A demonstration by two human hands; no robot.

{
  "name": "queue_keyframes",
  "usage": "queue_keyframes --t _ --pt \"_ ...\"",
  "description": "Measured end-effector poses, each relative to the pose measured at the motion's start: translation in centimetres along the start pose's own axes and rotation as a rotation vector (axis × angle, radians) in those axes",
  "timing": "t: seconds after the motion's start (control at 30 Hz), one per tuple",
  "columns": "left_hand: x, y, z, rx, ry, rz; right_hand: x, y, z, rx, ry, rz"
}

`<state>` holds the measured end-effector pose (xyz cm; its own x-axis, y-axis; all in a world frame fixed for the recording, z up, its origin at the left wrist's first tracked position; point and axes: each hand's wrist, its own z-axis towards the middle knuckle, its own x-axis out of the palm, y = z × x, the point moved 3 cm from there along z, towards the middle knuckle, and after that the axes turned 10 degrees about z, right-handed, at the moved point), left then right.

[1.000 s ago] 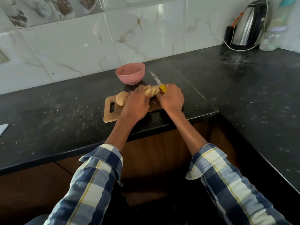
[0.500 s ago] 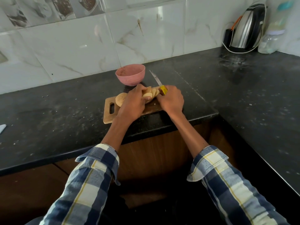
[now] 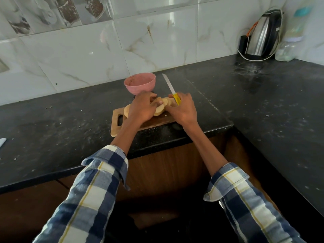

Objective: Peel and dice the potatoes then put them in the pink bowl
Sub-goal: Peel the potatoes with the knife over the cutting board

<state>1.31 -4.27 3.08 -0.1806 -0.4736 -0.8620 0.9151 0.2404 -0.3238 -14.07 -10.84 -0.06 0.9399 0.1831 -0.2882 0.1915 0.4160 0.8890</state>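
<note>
Pale, sliced potato (image 3: 160, 109) on wooden cutting board (image 3: 140, 124): gather with curled left hand (image 3: 142, 109), keep right hand (image 3: 184, 111) closed on yellow-handled steel knife (image 3: 172, 91), blade pointing away, before dicing toward pink round bowl (image 3: 139, 83) behind.

One bowl (image 3: 139, 83), one knife (image 3: 171, 88), one board (image 3: 116, 126)

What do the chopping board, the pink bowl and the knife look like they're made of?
Chopping board: wood, by its brown grain and matte face, with a cut-out handle slot.
Pink bowl: probably plastic or a fibre blend; a dull, faintly speckled surface without ceramic gloss.
Knife: a pale, shiny metal blade, likely steel; the yellow handle, gripped by the right hand, looks like plastic.
</note>
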Motion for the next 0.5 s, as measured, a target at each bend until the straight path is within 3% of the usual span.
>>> queue_keyframes --t 0.27,0.37,0.5 --pt "-0.4 -0.5 -0.1 -0.153 -0.057 -0.012 0.1 0.1 -0.8 -0.068 0.149 0.012" --pt "-0.5 -0.6 -0.4 -0.147 -0.098 0.005 0.2 0.4 -1.2 -0.125 0.208 -0.022" --pt "-0.4 -0.6 -0.9 -0.102 -0.136 0.042 0.4 0.8 -1.1 -0.135 0.171 -0.068"
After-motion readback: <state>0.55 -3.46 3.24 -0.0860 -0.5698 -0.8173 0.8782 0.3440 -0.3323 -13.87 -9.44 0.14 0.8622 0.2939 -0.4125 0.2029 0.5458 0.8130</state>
